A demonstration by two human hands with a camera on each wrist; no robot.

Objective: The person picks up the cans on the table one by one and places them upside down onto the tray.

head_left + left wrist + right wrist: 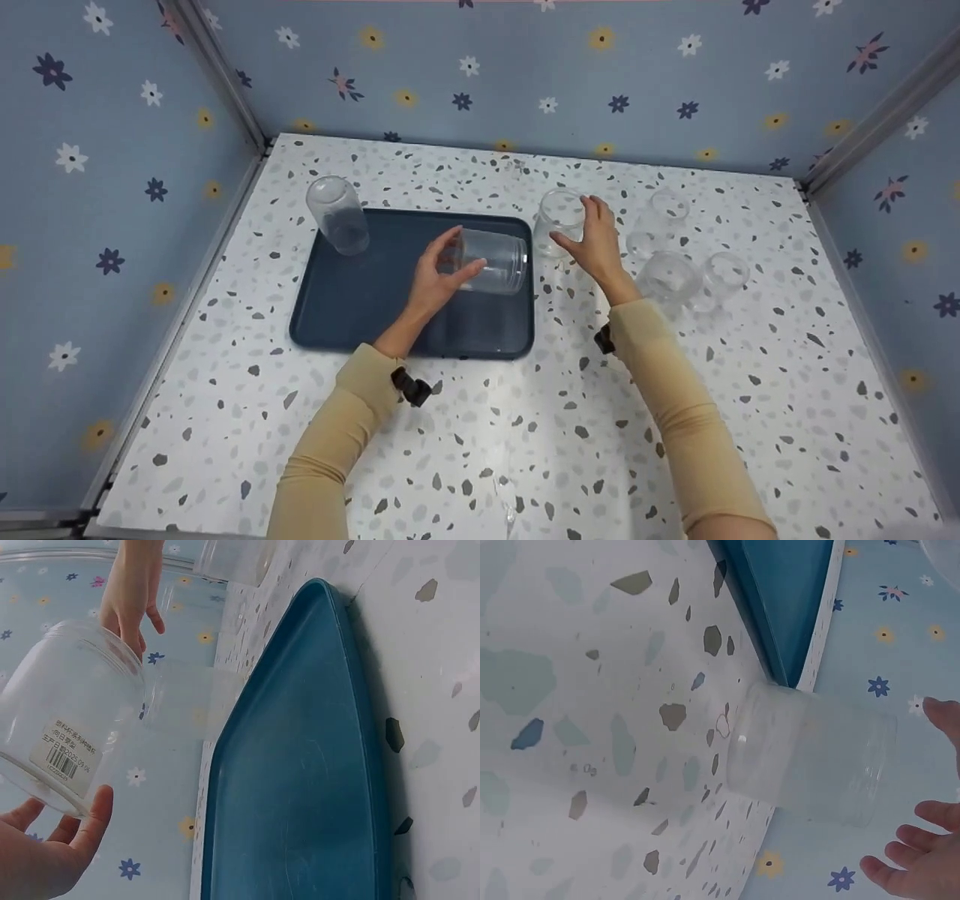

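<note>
My left hand (433,281) grips a clear jar (495,262) near its base, thumb on one side and fingers on the other. The jar lies sideways in the air over the right part of a dark blue tray (375,300), its ringed mouth pointing right. A printed barcode label (66,757) shows on its wall. My right hand (600,244), thumb and fingers spread, is beside a clear cylindrical cup (810,754) standing upright by the tray's right edge. In the right wrist view, a gap shows between these fingers and the cup.
A tall clear glass (341,217) stands at the tray's far left corner. Several clear glasses (670,277) are grouped on the speckled table (570,450) to the right of my right hand. Flowered panels (510,75) wall the table at the back and both sides.
</note>
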